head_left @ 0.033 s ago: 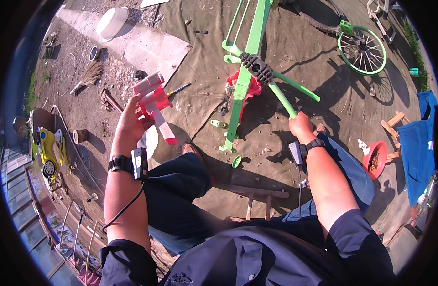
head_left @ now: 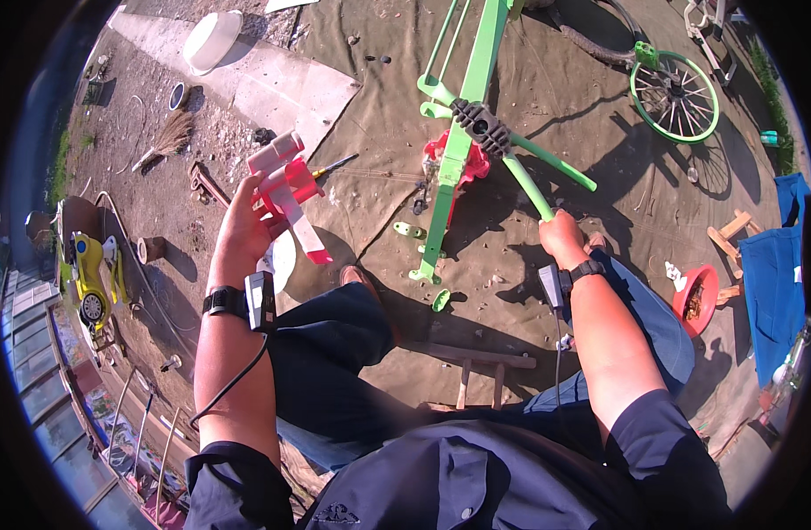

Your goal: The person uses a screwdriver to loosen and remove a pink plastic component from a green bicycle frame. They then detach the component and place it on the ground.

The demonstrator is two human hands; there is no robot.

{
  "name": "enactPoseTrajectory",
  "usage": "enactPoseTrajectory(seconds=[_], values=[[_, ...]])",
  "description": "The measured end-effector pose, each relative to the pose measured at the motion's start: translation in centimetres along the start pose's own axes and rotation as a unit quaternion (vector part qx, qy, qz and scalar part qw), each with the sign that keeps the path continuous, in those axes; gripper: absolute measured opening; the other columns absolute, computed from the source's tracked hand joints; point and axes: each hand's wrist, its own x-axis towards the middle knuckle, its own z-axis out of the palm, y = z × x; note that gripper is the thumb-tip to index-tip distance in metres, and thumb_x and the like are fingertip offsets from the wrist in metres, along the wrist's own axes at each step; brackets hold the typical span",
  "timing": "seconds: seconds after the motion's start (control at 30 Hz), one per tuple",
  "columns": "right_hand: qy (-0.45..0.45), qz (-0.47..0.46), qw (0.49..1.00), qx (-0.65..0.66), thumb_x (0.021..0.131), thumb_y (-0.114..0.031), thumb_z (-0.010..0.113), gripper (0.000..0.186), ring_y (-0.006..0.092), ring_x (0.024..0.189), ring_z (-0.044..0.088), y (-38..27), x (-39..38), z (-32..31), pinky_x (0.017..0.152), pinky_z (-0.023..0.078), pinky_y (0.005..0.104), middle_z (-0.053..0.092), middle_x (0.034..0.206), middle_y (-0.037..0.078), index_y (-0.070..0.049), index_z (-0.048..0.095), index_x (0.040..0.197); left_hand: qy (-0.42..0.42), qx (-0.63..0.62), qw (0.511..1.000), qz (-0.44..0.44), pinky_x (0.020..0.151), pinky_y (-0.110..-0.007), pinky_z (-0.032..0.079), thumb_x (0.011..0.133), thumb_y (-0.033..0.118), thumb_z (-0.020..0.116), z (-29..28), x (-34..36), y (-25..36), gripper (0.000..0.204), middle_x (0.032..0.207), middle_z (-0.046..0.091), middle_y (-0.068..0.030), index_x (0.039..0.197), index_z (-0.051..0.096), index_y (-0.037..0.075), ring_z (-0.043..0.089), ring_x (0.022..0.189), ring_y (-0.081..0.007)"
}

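My left hand (head_left: 246,223) is closed around a red plastic part (head_left: 286,193) with a short cylinder at its top and a flat strip pointing down. It is held up in the air, left of the green frame. My right hand (head_left: 563,237) is wrapped round the lower end of a light green tube (head_left: 531,190). That tube runs up to a dark ribbed piece (head_left: 482,128) on a long green metal frame (head_left: 456,155). A second green tube (head_left: 560,165) slants away beside it. Behind the frame a red plastic piece (head_left: 476,163) shows only partly.
Small green parts (head_left: 441,300) lie on the brown ground sheet near my feet. A screwdriver (head_left: 335,165) lies past my left hand. At right are a red bowl (head_left: 699,300), a wooden stool (head_left: 731,238) and a green-rimmed wheel (head_left: 674,94). A low wooden bench (head_left: 476,355) stands between my legs.
The whole view has shifted slightly to the right and down. Both hands keep their holds, on the red part and the green tube.
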Motion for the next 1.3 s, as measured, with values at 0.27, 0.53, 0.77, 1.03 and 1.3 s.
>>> enactPoseTrajectory(seconds=[0.27,0.53,0.77,1.03,1.3], values=[[-0.021,0.037,0.998,0.043,0.091,-0.027,0.062,0.034,0.0418,0.111,0.065,-1.0,-0.6,-0.3,0.090,0.052,0.0487,0.068,0.118,0.024,-0.002,0.066,0.114,-0.107,-0.211,0.971,0.047,0.089,-0.042,0.058,0.096,0.053,0.051,-1.4,-0.3,1.0,0.067,0.119,0.068,-0.0214,0.135,0.054,-0.002,0.070,0.098,-0.0307],[0.050,-0.094,0.994,0.042,0.089,-0.026,0.063,0.028,0.0423,0.093,0.069,3.1,1.8,2.7,0.078,0.053,0.0504,0.071,0.094,0.024,-0.001,0.068,0.101,-0.226,-0.357,0.906,0.032,0.076,-0.041,0.062,0.093,0.047,0.047,1.7,-1.3,2.1,0.076,0.137,0.052,-0.0304,0.147,0.038,-0.005,0.060,0.115,-0.0513],[-0.007,-0.021,0.998,0.058,0.090,-0.028,0.063,0.031,0.0434,0.105,0.066,-0.3,-0.5,-0.2,0.087,0.053,0.0508,0.070,0.110,0.023,-0.009,0.068,0.115,-0.314,-0.353,0.879,0.064,0.076,-0.037,0.061,0.092,0.053,0.054,2.7,-2.1,2.6,0.078,0.136,0.055,-0.0260,0.145,0.041,-0.003,0.061,0.115,-0.0454],[-0.018,0.020,0.999,0.028,0.090,-0.020,0.055,0.033,0.0421,0.112,0.064,-1.4,-1.4,-1.0,0.091,0.052,0.0493,0.069,0.115,0.022,-0.008,0.066,0.119,-0.240,-0.204,0.940,0.133,0.078,-0.037,0.061,0.094,0.043,0.068,4.1,-0.7,-0.5,0.058,0.120,0.065,-0.0149,0.139,0.052,0.010,0.070,0.098,-0.0266],[-0.011,0.024,0.998,0.051,0.089,-0.027,0.066,0.035,0.0419,0.108,0.066,-1.4,-1.5,-1.0,0.089,0.053,0.0488,0.070,0.111,0.025,-0.001,0.066,0.112,-0.202,0.129,0.944,-0.228,0.070,-0.033,0.059,0.096,0.053,0.060,6.1,-0.7,-8.2,0.047,0.098,0.072,-0.0067,0.124,0.061,0.016,0.071,0.079,-0.0200]])
